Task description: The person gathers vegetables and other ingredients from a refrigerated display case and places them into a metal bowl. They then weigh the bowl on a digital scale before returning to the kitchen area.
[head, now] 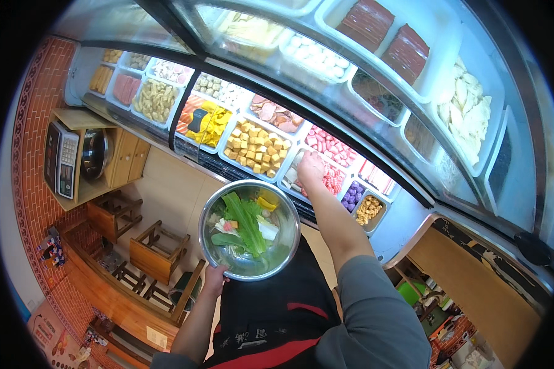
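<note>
My left hand (216, 278) grips the near-left rim of a round stainless steel bowl (284, 251) in front of my apron. Leafy green lettuce (244, 221), a piece of white cabbage (267, 229), a yellow piece (266, 203) and a small tofu-like cube lie inside it. My right hand (310, 168) reaches into the chilled display case, over a tray that holds pale grey slices (292, 176) and pink-and-white pieces (334, 181). Its fingertips point down and are partly hidden, so I cannot see whether they hold anything.
Beside that tray are tofu cubes (257, 147), pink sausage pieces (330, 144), purple balls (352, 196) and brown twisted pieces (368, 210). Curved glass (277, 64) rises above the trays. Wooden stools (159, 251) and a shelf with a scale (67, 159) stand left.
</note>
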Demonstrator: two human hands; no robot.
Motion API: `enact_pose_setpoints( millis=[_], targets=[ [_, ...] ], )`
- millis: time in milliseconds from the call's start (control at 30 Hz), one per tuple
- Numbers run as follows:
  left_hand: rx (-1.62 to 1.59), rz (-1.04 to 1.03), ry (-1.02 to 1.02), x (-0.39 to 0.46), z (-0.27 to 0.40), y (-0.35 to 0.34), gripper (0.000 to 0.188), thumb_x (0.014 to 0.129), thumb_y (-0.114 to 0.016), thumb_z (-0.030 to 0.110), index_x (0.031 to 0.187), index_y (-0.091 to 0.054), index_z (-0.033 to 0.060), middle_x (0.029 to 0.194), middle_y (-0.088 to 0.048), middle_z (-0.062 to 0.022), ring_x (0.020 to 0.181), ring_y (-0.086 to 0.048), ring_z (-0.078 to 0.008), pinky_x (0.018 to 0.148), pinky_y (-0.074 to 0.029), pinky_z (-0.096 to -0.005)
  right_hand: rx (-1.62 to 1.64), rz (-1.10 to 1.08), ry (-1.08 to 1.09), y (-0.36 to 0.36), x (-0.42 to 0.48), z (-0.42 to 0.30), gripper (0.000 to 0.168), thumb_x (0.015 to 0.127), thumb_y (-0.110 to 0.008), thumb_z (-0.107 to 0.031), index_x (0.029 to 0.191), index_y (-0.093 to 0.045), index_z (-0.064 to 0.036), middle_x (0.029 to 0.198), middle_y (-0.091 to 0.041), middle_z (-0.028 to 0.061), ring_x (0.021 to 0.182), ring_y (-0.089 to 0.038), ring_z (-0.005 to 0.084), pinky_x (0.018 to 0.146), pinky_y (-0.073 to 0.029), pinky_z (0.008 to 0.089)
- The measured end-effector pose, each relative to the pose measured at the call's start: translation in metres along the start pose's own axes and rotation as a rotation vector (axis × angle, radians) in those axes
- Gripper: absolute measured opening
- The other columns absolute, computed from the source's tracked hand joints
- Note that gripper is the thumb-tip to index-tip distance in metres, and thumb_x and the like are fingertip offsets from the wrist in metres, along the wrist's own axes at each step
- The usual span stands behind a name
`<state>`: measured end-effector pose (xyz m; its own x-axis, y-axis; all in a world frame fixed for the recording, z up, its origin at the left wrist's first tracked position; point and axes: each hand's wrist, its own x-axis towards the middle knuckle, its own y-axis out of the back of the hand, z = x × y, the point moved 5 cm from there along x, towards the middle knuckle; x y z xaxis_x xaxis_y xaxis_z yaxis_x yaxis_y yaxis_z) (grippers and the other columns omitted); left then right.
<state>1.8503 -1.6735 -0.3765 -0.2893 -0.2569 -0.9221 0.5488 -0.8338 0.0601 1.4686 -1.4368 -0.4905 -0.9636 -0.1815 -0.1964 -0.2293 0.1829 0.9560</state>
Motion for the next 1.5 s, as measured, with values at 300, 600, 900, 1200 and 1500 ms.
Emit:
enact_pose_setpoints(
  millis=[300,600,900,1200,1500],
  targets=[
    [-0.041,0.003,0.008,0.003,-0.009,-0.015,0.019,0.077,-0.054,0.005,0.095,-0.056,0.001,0.075,-0.059,-0.0045,0.057,-0.056,-0.0137,0.043,-0.044,-0.0243,0.53,-0.46,-0.156,0.053,-0.059,-0.031,0.035,0.079,-0.064,-0.034,0.088,-0.061,0.0,0.082,-0.063,0.0152,0.08,-0.062,0.0265,0.072,-0.048,0.0391],
    [0.003,-0.009,0.021,0.004,0.0,-0.029,0.019,0.077,-0.055,0.005,0.095,-0.057,0.0026,0.076,-0.06,-0.0048,0.056,-0.056,-0.0131,0.043,-0.044,-0.024,0.057,0.059,-0.036,0.042,0.037,0.08,0.024,0.089,-0.05,-0.027,0.095,-0.062,-0.007,0.082,-0.065,0.0166,0.077,-0.063,0.0317,0.072,-0.049,0.0425],
    [-0.071,0.015,0.068,-0.001,-0.031,-0.019,0.021,0.077,-0.056,0.005,0.098,-0.057,0.0019,0.079,-0.061,-0.0051,0.06,-0.056,-0.014,0.046,-0.044,-0.0256,0.765,-0.262,-0.472,0.09,0.078,0.008,0.039,0.097,-0.032,-0.028,0.106,-0.058,0.0,0.079,-0.063,0.0168,0.077,-0.063,0.0199,0.069,-0.05,0.0334],
    [-0.131,-0.005,0.04,-0.001,-0.037,-0.018,0.022,0.078,-0.055,0.007,0.099,-0.057,0.0029,0.08,-0.061,-0.0049,0.061,-0.056,-0.0129,0.047,-0.043,-0.0245,0.345,-0.525,-0.146,0.085,-0.005,-0.002,0.029,0.084,-0.051,-0.029,0.099,-0.067,-0.01,0.089,-0.066,0.0182,0.078,-0.065,0.0298,0.071,-0.05,0.0409],
    [-0.235,-0.008,-0.071,-0.029,0.004,0.028,0.022,0.076,-0.059,0.007,0.098,-0.058,0.0042,0.078,-0.063,-0.0038,0.06,-0.057,-0.0132,0.045,-0.043,-0.024,0.379,-0.293,0.492,0.15,-0.027,-0.235,0.03,0.083,-0.057,-0.025,0.104,-0.052,-0.005,0.099,-0.059,0.0189,0.086,-0.061,0.0376,0.073,-0.048,0.0467]
  ],
)
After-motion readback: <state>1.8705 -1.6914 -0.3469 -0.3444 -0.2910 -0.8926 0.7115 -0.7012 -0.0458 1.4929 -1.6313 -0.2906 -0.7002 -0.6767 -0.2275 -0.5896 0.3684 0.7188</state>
